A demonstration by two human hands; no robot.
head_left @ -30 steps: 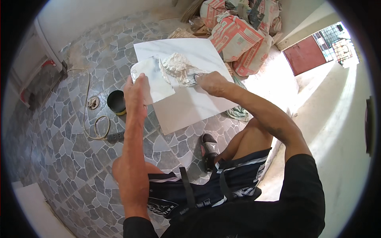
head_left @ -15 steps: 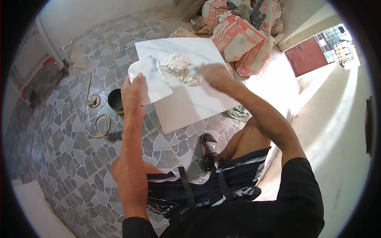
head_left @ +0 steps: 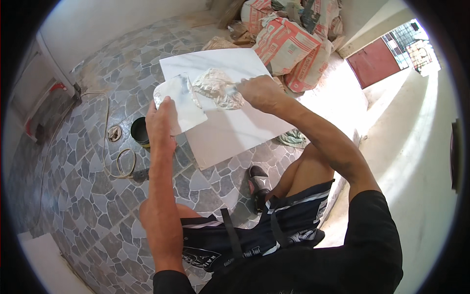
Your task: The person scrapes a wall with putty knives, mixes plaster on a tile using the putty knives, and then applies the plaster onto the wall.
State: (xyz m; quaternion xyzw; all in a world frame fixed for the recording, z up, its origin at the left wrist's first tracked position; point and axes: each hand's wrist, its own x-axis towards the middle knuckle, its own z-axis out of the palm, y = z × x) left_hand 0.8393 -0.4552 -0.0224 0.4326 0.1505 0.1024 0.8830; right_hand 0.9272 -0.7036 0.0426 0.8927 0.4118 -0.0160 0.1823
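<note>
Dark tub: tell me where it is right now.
In the head view, the dark tub stands on the patterned floor, left of centre, between the small pale coil and the left hand.

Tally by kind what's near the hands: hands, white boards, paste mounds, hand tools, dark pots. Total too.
Hands (left hand, right hand): 2
White boards (small board, large board): 2
Paste mound: 1
Hand tool, partly hidden: 1
Dark pot: 1
Total: 7

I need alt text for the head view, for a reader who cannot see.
A person's left hand holds a flat white plate; the right hand holds a tool at white paste on a white board. A dark bucket and piled sacks are nearby.
</note>
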